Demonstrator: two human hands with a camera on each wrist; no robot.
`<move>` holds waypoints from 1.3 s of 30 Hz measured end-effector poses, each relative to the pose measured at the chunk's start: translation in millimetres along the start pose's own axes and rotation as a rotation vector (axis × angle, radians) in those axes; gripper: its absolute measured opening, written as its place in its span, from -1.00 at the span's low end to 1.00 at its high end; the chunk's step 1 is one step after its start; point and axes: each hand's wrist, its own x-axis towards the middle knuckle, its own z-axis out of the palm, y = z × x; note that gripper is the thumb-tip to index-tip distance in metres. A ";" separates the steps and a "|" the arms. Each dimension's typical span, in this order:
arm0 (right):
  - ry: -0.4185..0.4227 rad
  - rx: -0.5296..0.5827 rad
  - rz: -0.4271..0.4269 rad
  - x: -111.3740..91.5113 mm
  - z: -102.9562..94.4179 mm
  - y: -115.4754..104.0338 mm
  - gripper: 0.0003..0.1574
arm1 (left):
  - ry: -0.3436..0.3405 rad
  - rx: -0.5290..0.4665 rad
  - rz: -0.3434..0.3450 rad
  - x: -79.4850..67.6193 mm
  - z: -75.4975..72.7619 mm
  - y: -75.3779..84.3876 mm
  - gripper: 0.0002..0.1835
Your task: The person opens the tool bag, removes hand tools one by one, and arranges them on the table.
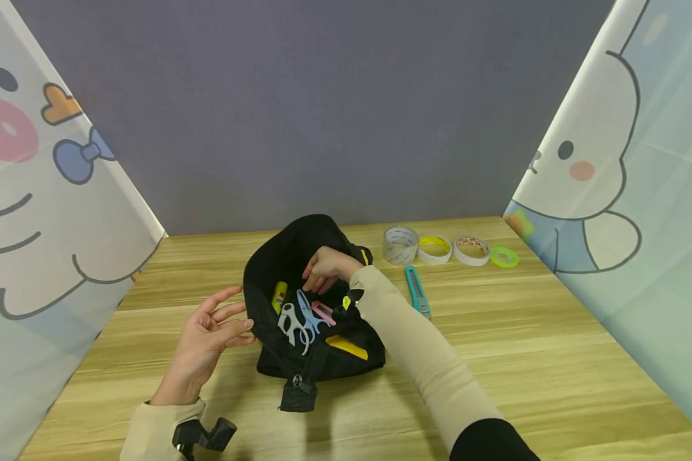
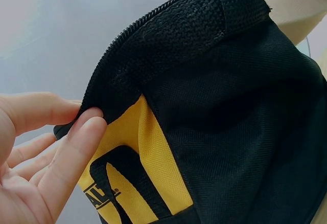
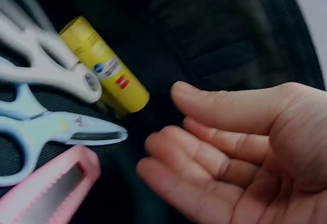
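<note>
A black zip bag (image 1: 300, 240) with yellow patches stands with its mouth wide on the table. My left hand (image 1: 207, 336) pinches its zippered rim (image 2: 110, 55) at the left side. Inside the bag is my right hand (image 1: 329, 266), its fingers loosely bent with nothing between them. The right wrist view shows the fingertips near a yellow glue stick (image 3: 110, 68). White-handled scissors (image 3: 46, 55), light blue scissors (image 3: 46, 127) and a pink box cutter (image 3: 61, 183) lie beside it. The lower ends of these tools are partly hidden by the bag's front.
Right of the bag, clear tape (image 1: 400, 246), two white tape rolls (image 1: 434, 251) and a small green tape roll (image 1: 504, 257) form a row. A teal box cutter (image 1: 417, 291) lies nearer on the wooden table (image 1: 525, 346). A grey panel (image 1: 334, 115) rises behind.
</note>
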 end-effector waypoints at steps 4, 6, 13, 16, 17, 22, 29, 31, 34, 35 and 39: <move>-0.001 -0.058 0.052 2.5 4.1 11.2 -0.61 | 0.008 0.000 -0.009 -0.4 0.0 0.7 -0.40; 0.004 -0.095 0.069 3.2 5.2 16.0 -0.67 | 0.009 -0.001 -0.014 -0.1 -0.2 0.9 -0.40; -0.026 -0.209 0.181 7.3 10.1 31.2 -0.87 | 0.013 0.003 -0.005 1.1 -1.4 0.3 -0.39; -0.033 -0.232 0.206 9.0 12.3 33.7 -0.88 | 0.010 -0.001 -0.002 1.3 -1.7 0.1 -0.39; -0.030 -0.242 0.213 9.1 12.9 33.8 -0.88 | 0.010 -0.004 -0.002 1.4 -1.8 0.1 -0.39; -0.027 -0.279 0.212 5.7 14.1 31.9 -0.95 | 0.016 -0.011 -0.010 1.0 -2.0 0.3 -0.40; -0.031 -0.241 0.155 -0.2 11.3 28.2 -0.91 | 0.020 -0.005 -0.033 -1.2 -1.2 -0.6 -0.40; -0.020 -0.230 0.122 -1.3 10.1 24.6 -0.94 | 0.018 0.000 -0.033 -1.3 -0.9 -0.9 -0.40; 0.015 -0.215 0.067 -3.6 6.9 16.6 -0.95 | 0.019 0.003 -0.026 -0.7 -0.4 -0.8 -0.39; 0.026 -0.215 0.049 -4.5 5.4 13.4 -0.95 | 0.021 0.003 -0.024 -0.4 -0.2 -0.5 -0.40; 0.059 -0.163 -0.013 -9.6 -0.6 0.8 -0.91 | 0.026 0.003 -0.022 0.7 0.2 0.7 -0.40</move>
